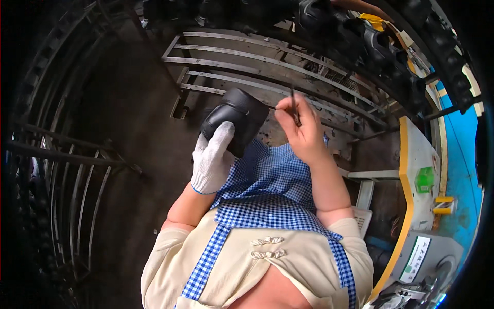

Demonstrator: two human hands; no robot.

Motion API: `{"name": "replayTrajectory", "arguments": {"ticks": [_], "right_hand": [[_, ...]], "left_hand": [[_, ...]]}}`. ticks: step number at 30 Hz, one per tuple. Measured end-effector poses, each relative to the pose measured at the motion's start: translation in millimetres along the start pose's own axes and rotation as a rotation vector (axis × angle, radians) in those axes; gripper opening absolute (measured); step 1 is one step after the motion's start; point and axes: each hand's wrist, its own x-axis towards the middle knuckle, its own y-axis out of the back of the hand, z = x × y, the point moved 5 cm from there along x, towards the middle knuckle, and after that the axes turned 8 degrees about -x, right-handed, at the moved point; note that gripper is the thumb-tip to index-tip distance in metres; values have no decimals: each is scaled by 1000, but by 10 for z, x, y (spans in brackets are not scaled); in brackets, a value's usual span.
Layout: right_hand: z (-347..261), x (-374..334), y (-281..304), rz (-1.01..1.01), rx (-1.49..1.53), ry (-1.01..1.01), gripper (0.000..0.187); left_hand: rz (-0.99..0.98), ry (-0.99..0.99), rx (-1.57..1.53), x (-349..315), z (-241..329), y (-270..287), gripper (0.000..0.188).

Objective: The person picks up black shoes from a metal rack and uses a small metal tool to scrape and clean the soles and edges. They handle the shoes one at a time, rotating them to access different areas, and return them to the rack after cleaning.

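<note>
My left hand [213, 160], in a white knitted glove, grips a black leather shoe [248, 114] in front of my chest, thumb lying across its side. The shoe is tilted, and part of it is hidden behind the glove. Just right of it, my bare right hand [307, 133] is closed on a thin dark tool [294, 102] whose slim end points up between the fingers. A small dark tip also reaches from the fingertips toward the shoe's edge. The tool's exact kind is too small to make out.
Metal rack rails [226, 64] run across ahead of me, and another rack [82, 206] stands at left. Several black shoes [378, 44] line a shelf at upper right. At right stand a yellow-edged worktable [404, 170] and a grey machine [429, 260].
</note>
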Motion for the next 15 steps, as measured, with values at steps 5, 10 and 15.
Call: {"name": "replayTrajectory", "arguments": {"ticks": [5,10,15], "right_hand": [[-135,-180,-136,39,-119,-20,44],[-233,-229,-182,16,-227,22,44],[-353,-221,-163,-17,-200,32,48]], "left_hand": [[121,-117,51,32,13,15,36],[250,-98,176,4,-27,79,30],[245,-123,160,18,-90,48,27]]}}
